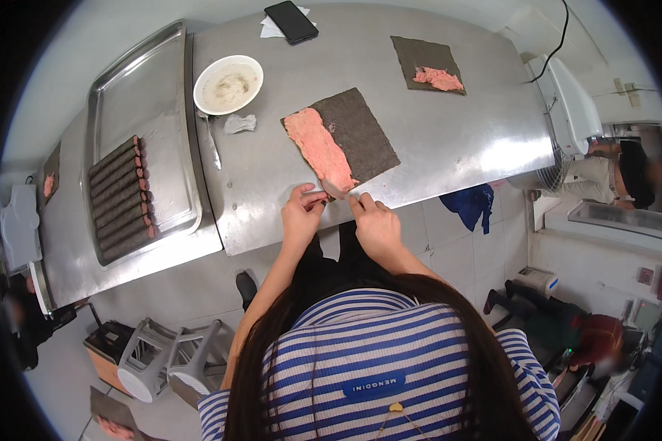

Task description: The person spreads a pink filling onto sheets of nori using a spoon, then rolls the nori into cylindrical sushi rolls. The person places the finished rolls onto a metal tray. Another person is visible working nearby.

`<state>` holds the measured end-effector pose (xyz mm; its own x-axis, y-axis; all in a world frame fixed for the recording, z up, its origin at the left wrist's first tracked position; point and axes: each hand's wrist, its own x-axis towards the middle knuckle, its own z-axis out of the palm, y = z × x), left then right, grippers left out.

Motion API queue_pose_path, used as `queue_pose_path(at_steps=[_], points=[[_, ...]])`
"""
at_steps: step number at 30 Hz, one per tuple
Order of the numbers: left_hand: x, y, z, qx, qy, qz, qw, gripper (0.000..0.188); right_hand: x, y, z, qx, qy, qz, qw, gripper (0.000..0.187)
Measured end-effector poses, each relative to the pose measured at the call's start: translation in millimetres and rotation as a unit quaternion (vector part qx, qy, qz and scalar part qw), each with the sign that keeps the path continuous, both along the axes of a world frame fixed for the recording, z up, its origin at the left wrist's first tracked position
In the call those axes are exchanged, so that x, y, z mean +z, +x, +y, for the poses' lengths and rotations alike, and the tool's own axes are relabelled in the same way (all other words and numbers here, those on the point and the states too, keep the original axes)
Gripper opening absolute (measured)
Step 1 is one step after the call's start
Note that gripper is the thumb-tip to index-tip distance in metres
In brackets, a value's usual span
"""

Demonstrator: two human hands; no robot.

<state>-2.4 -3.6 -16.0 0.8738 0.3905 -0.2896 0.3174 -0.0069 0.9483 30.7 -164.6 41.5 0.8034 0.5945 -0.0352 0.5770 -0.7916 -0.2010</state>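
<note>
A dark seaweed sheet [364, 136] lies turned at an angle near the table's front edge. Pink minced filling [318, 143] covers a broad strip along its left side. At the sheet's near corner, my right hand [376, 224] is closed round the handle of a small metal spreader or spoon, whose flat end [335, 189] rests at the bottom of the filling. Its exact shape is partly hidden. My left hand [303, 214] has its fingers bent and pressed at the same corner, beside the metal end, seemingly pinching the sheet's edge.
On the left, a metal tray [191, 147] holds a row of seaweed rolls [119, 197]. Nearby are a white bowl [228, 84] of cloudy liquid, a spoon [212, 143] and crumpled tissue [240, 124]. Another sheet with filling [428, 65] and a phone [292, 22] lie farther back.
</note>
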Motion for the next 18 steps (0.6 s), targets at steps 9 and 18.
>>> queue_pose_path(at_steps=[9,18], points=[[0,0,-1,0.000,-0.029,-0.007,1.000,0.032,1,2,-22,-0.075,0.037,-0.001,0.997,0.035],[5,-6,5,-0.001,-0.072,0.020,0.997,0.032,29,25,-30,-0.021,0.067,0.006,0.998,0.035]])
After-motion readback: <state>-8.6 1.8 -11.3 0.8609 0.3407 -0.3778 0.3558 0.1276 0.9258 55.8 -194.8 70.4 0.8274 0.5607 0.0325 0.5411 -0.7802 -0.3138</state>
